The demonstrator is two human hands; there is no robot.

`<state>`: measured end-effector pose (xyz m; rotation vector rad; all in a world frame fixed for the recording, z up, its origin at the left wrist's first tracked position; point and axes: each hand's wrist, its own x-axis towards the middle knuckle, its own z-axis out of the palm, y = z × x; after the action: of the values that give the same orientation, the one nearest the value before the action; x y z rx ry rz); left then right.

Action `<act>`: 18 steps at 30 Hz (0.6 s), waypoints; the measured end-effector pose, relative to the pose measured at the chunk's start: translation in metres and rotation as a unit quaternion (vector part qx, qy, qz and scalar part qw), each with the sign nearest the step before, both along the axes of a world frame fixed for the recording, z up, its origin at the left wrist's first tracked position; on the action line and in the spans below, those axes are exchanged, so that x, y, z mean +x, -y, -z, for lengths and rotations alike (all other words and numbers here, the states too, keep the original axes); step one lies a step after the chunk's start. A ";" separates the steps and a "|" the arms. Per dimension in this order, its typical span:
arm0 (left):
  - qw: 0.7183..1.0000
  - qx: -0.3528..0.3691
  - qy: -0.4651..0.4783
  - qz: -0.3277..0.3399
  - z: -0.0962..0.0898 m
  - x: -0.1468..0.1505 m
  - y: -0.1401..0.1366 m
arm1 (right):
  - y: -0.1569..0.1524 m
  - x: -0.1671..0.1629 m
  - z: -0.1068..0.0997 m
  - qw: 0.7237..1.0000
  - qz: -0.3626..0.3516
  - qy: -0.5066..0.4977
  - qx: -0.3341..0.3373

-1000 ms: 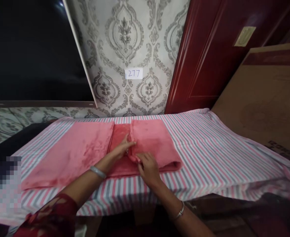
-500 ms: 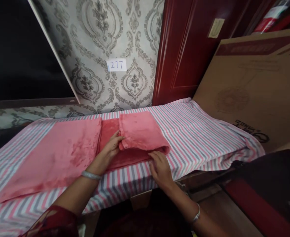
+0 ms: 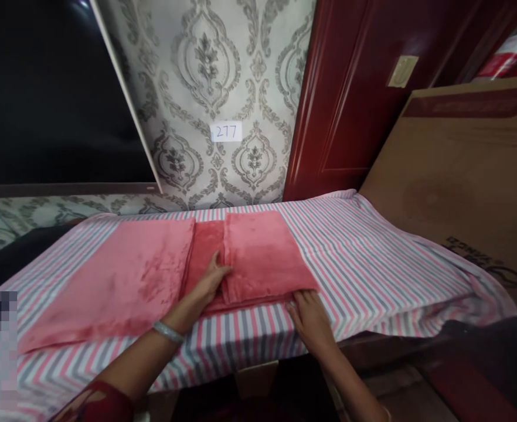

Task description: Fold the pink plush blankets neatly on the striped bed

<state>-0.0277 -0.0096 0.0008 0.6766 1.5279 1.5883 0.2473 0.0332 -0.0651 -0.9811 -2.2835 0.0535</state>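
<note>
A pink plush blanket (image 3: 153, 258) lies on the striped cloth, its right end folded inward as a flat flap (image 3: 262, 255). Between the left part and this flap runs a strip of darker red plush. My left hand (image 3: 212, 278) rests at the flap's left edge, thumb on the edge and index finger stretched away from it. At the flap's near right corner, my right hand (image 3: 311, 319) has its fingers on the folded edge with the thumb below, apparently pinching it. The undersides of both hands are hidden.
A striped cloth (image 3: 364, 252) covers the table and hangs over its front edge. Behind stand a dark screen (image 3: 56, 94), a patterned wall with a paper label (image 3: 225, 131) and a red door (image 3: 350, 88). A large cardboard box (image 3: 469, 170) leans at the right.
The flap's raised near edge has come down and now lies flatter over the lower layer. My right hand moved toward me with that corner. My left hand's index finger has spread from the thumb.
</note>
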 end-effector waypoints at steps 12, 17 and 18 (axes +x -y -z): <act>0.999 -0.012 -0.026 0.017 -0.005 0.009 0.018 | -0.003 0.006 0.005 0.997 -0.068 -0.047 -0.012; 0.999 -0.009 -0.036 0.021 -0.011 0.000 0.026 | -0.007 0.026 -0.008 0.983 -0.106 -0.137 -0.065; 0.998 -0.020 -0.065 0.016 -0.011 -0.002 0.027 | -0.008 0.029 -0.016 0.979 -0.090 -0.168 -0.072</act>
<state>-0.0301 -0.0369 0.0122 0.7933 1.6300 1.5110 0.2759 0.0412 -0.0488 -0.7664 -2.0676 0.4328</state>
